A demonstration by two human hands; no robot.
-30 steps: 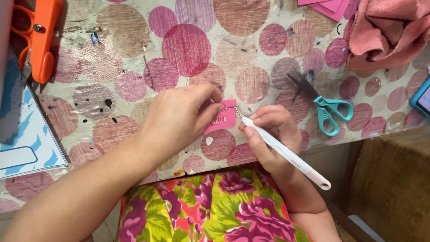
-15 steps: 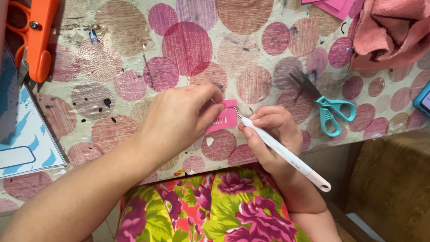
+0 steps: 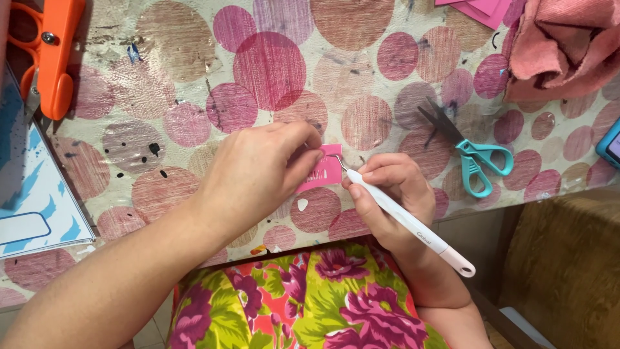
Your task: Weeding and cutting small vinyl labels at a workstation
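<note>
Left hand: the left hand (image 3: 258, 171) is closed in a pinch on the left edge of a small pink vinyl piece (image 3: 321, 169), which is pressed flat against the counter (image 3: 361, 77).
Right hand: the right hand (image 3: 387, 194) is curled shut around a white weeding tool (image 3: 403, 216), gripped like a pen, with the handle end pointing toward the body.
Tool tip: the fine metal hook is seen touching the right edge of the pink piece, just beside the left fingertips (image 3: 314, 155).
Position of piece: the piece lies on the dotted cover near the front edge of the counter, between both hands.
Risk 1: the thin piece could be torn or gouged if the hook is driven in too steeply.
Risk 2: the left fingertips could be pricked if the hook slips across the smooth surface, since they are set very close to it.
Risk 3: the piece could be lifted or skewed if the pinch is relaxed while the hook pulls.
Risk 4: a freed piece could be lost off the near counter edge.
Surroundings: teal scissors (image 3: 475, 158) lie to the right, well apart; an orange cutter (image 3: 51, 55) lies at far left.
</note>
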